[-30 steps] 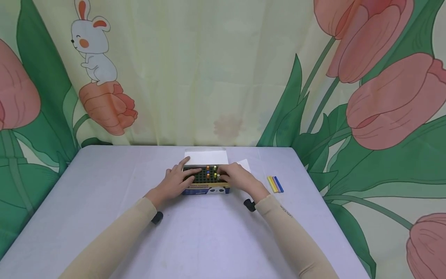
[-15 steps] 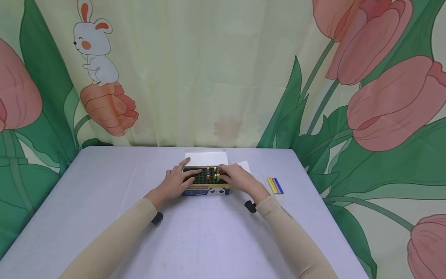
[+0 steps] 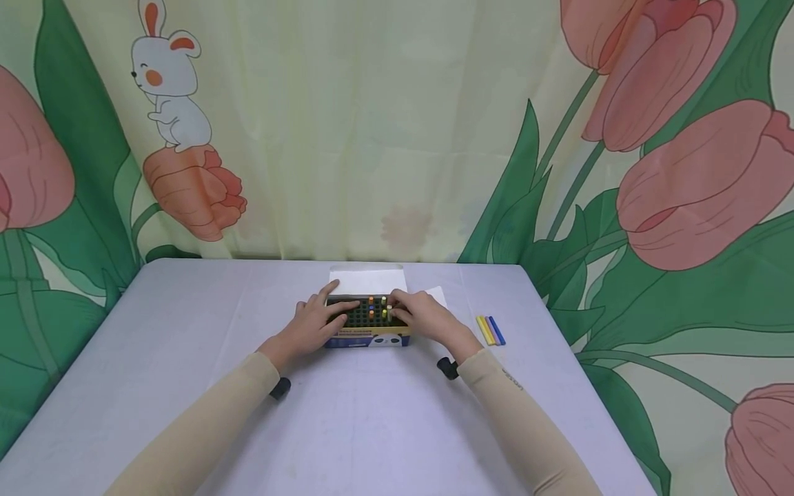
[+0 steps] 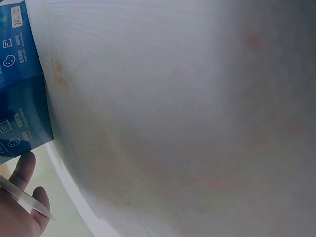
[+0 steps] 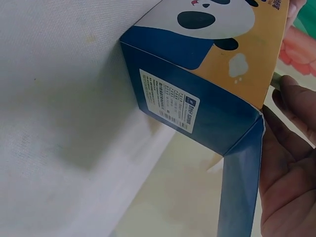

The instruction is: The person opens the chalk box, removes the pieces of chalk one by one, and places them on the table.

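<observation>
In the head view an open cardboard box (image 3: 367, 339), blue and yellow with a panda face, stands upright on the table. Its black insert (image 3: 356, 318) has rows of holes, and several thin coloured sticks (image 3: 371, 307) poke up from it. My left hand (image 3: 305, 322) rests over the box's left end, fingers spread and fairly straight. At the right end my right hand (image 3: 424, 315) pinches a pale greenish stick (image 5: 276, 81) between thumb and fingertips, just above the box edge. Whether its lower end is inside a hole is hidden. The left wrist view shows the box's blue side (image 4: 24, 111).
Several yellow and blue sticks (image 3: 490, 331) lie side by side on the white-covered table (image 3: 372, 420), right of the box. Behind the insert the box's white lid flap (image 3: 367, 281) is raised. A patterned curtain (image 3: 347, 138) hangs beyond the far table edge.
Both hands stay nearly where they were on the box. The stick at my right fingertips seems to stand slightly higher now. The view has shifted a little.
</observation>
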Demonstrator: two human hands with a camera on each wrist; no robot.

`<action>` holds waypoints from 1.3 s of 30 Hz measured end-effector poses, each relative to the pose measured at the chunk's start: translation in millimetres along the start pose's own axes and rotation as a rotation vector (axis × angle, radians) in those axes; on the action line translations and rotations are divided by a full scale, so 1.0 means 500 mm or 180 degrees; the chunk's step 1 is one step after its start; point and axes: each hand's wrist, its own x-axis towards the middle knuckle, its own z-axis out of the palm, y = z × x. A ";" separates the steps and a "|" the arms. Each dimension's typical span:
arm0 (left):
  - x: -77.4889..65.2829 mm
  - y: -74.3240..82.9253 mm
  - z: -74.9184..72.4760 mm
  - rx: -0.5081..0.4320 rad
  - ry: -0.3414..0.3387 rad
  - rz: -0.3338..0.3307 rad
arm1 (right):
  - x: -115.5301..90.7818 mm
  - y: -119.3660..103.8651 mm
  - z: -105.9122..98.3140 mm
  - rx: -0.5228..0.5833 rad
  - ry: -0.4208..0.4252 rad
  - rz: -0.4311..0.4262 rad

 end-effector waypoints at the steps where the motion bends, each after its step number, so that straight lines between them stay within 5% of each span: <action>1: -0.001 0.000 -0.001 -0.0006 -0.0001 0.0003 | 0.000 0.000 0.000 0.0009 0.0008 0.0009; 20: -0.001 0.005 -0.007 -0.0010 -0.0004 0.0055 | 0.001 0.009 -0.005 0.0288 0.0141 0.0105; 39: -0.001 0.004 -0.006 0.0001 0.0011 0.0067 | 0.013 0.043 0.008 0.1736 0.0444 0.0460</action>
